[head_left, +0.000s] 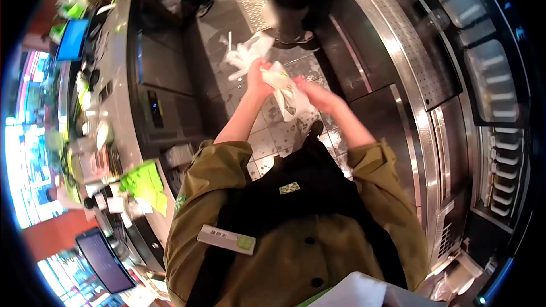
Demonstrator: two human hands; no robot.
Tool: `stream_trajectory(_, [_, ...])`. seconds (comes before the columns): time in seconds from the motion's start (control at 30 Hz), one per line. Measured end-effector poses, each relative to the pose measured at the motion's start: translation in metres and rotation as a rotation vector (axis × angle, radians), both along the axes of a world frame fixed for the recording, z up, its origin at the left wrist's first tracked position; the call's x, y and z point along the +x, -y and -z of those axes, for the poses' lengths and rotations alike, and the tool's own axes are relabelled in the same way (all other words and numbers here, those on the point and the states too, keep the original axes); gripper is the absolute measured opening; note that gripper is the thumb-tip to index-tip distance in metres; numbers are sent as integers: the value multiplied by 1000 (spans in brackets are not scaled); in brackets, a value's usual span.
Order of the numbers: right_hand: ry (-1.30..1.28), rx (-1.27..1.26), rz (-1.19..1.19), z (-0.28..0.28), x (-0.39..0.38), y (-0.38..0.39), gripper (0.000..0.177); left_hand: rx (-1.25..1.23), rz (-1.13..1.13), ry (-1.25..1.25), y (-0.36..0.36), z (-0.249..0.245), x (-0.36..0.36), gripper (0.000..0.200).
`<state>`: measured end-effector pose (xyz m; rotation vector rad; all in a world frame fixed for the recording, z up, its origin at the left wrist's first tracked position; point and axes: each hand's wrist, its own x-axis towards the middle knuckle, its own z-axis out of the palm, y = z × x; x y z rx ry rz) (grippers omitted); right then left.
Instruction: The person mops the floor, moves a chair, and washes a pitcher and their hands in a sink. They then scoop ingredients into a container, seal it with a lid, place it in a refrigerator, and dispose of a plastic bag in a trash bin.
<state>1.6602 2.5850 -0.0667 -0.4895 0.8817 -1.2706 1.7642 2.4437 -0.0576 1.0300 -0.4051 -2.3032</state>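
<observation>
A name tag [226,240] was clipped to the olive jacket [210,193], beside a black apron [301,187]. Beyond it both bare forearms reached out above the wet tiled floor [267,136]. The left hand [259,74] had its grip closed tight on the upper end of a crumpled white plastic bag [287,94], which bunched out past the fist. The right hand [315,95] pinched the same bag's side, grip closed on it. The bag hung between the hands, well apart from the table [122,96] at left. Farther off lay a floor grate [254,8] near another person's shoe [296,38]
</observation>
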Motion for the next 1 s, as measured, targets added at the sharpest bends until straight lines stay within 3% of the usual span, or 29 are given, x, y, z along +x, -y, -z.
stream_trajectory(0.03, [124,51,25,45,-3,-3,51,52,-126,109,2,-9,-22,13])
stream_trajectory(0.1, [365,23,79,15,-12,-21,51,25,-189,97,12,3,-60,18])
stream_trajectory(0.17, [421,7,168,19,-30,-30,48,-49,-215,191,23,27,-91,17])
stream_trajectory(0.2, [283,76,237,28,-41,-32,45,-69,-243,236,22,36,-107,17])
stream_trajectory(0.27, [-90,293,296,27,-60,-36,44,-266,-15,387,11,62,-125,16])
stream_trajectory(0.37, [-1136,288,144,17,-98,-41,51,-676,420,710,-3,68,-148,26])
stream_trajectory(0.4, [-1157,405,-18,9,-115,-43,61,-1019,709,850,5,80,-151,28])
stream_trajectory(0.43, [-1292,352,6,13,-130,-47,59,-1359,1012,971,13,92,-150,30])
stream_trajectory(0.47, [-1216,377,-18,9,-150,-44,54,-1253,1158,913,13,79,-151,31])
stream_trajectory(0.5, [-1069,437,80,1,-167,-38,47,-1205,1226,702,14,68,-150,31])
stream_trajectory(0.53, [-1113,362,292,-4,-175,-28,39,-1153,1282,495,17,57,-146,32])
stream_trajectory(0.57, [-873,127,469,-2,-182,-15,35,-1096,1333,290,22,48,-141,33])
stream_trajectory(0.63, [-772,-57,379,-8,-190,13,32,-1089,1546,70,34,15,-141,39])
stream_trajectory(0.7, [-563,-174,266,-7,-185,42,36,-1002,1506,53,44,-1,-138,41])
stream_trajectory(0.73, [-178,-142,272,12,-177,53,41,-876,1519,31,54,-18,-142,45])
stream_trajectory(0.77, [102,143,253,24,-173,61,43,-774,1446,34,70,-16,-149,44])
stream_trajectory(0.83, [149,271,439,64,-157,72,44,-555,1283,42,98,-5,-164,42])
stream_trajectory(0.87, [381,151,613,39,-140,84,42,-692,1106,95,106,1,-168,34])
stream_trajectory(0.9, [352,158,421,57,-139,81,38,-755,1044,217,116,13,-169,33])
stream_trajectory(1.0, [320,175,739,49,-115,106,34,-962,861,484,125,79,-173,34])
